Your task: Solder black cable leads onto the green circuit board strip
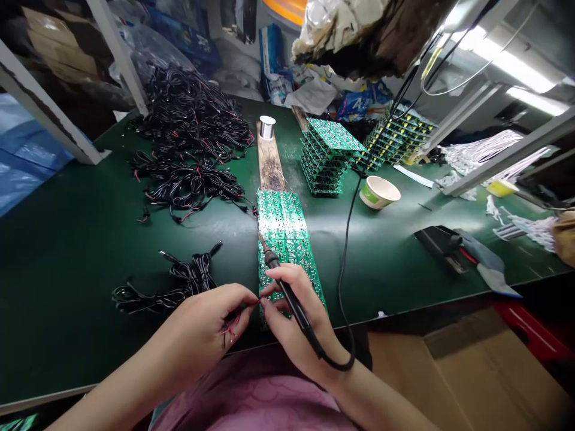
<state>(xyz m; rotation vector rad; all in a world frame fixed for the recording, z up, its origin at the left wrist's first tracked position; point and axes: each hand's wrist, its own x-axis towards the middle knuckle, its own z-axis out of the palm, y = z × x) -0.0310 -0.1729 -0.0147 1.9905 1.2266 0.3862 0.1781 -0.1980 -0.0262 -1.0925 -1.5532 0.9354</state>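
Note:
My left hand (218,326) is closed on several thin red and black wire ends (231,326), with one end pinched out toward the right. Fingertips of my right hand (299,311) meet that end, while a black soldering iron (294,305) lies across the same hand, its tip pointing up and away. Beneath the iron and fingers is a green circuit board panel (287,239), its near part covered by my right hand. A bundle of black cables (188,278) sits left of the board, close to my left hand.
A large heap of black cables (193,131) covers the back left. Behind the board, a solder spool (266,127) stands on a scorched wooden strip (272,164). Stacked circuit boards (330,155), a paper bowl (380,191) and a black tool-like object (442,245) are to the right. The iron's cord (348,239) crosses the table.

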